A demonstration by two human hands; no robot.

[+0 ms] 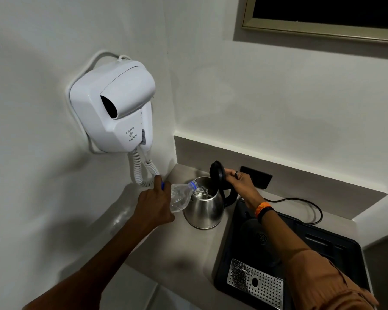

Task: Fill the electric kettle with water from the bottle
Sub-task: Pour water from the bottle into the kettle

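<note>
Two hands: left hand (pixel 154 205) gripping tilted clear plastic bottle (pixel 181 196); right hand (pixel 239 179) fingers pinching black lid (pixel 217 171) open.
Kettle (pixel 205 206): rounded steel, on counter (pixel 188 249).
Hidden: kettle handle partly behind right wrist.

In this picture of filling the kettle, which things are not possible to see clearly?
- Water level inside the kettle: head view, hidden by its steel wall.
- Water left in the bottle: the left hand covers its base.
- Small label print on the hair dryer: too small.
- Frame at top right: cut by the edge.
</note>
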